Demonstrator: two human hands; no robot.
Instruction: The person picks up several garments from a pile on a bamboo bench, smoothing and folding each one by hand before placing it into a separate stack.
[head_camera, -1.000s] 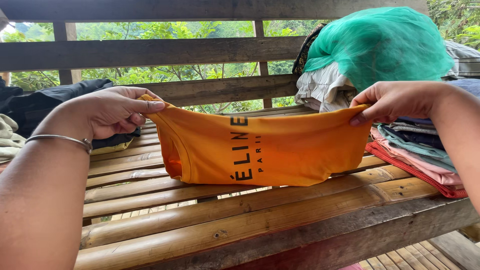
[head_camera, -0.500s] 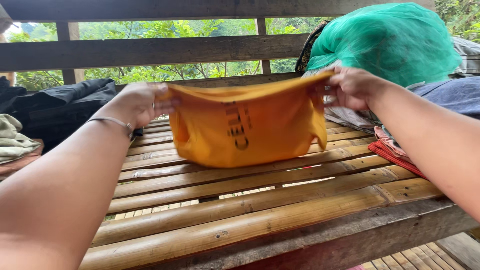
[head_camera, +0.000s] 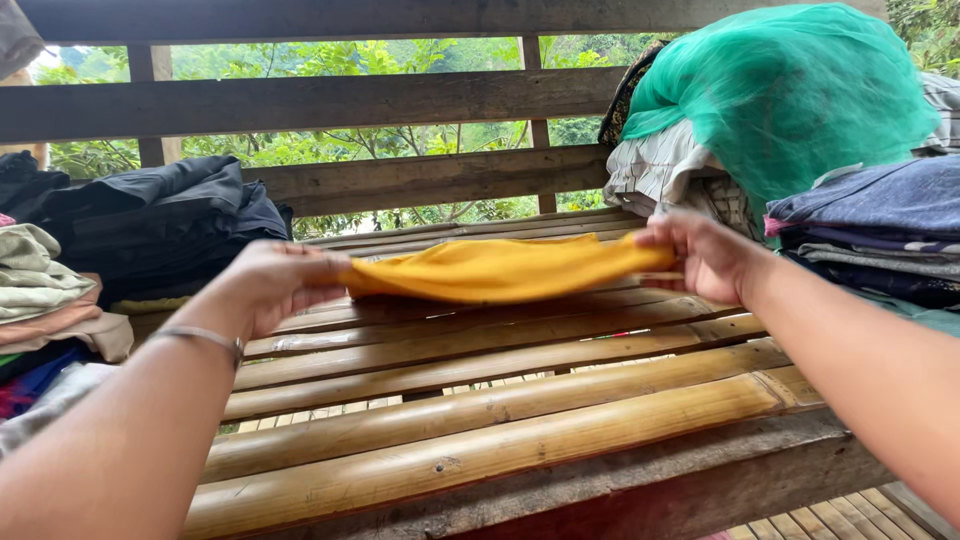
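An orange shirt (head_camera: 500, 270), folded into a flat strip, stretches between my two hands just above the bamboo slat platform (head_camera: 500, 400). My left hand (head_camera: 275, 285) pinches its left end; a thin metal bangle circles that wrist. My right hand (head_camera: 705, 255) grips the right end. The shirt's underside seems to touch the slats near the platform's far side.
A tall stack of folded clothes (head_camera: 880, 240) topped by a green net bundle (head_camera: 790, 90) stands at the right. Dark garments (head_camera: 170, 220) and pale folded clothes (head_camera: 40, 290) lie at the left. A wooden rail wall (head_camera: 330, 105) runs behind, with trees beyond.
The shirt hung open and upright between my hands; I swung it forward and down, and it now lies as a flat folded strip low over the slats.
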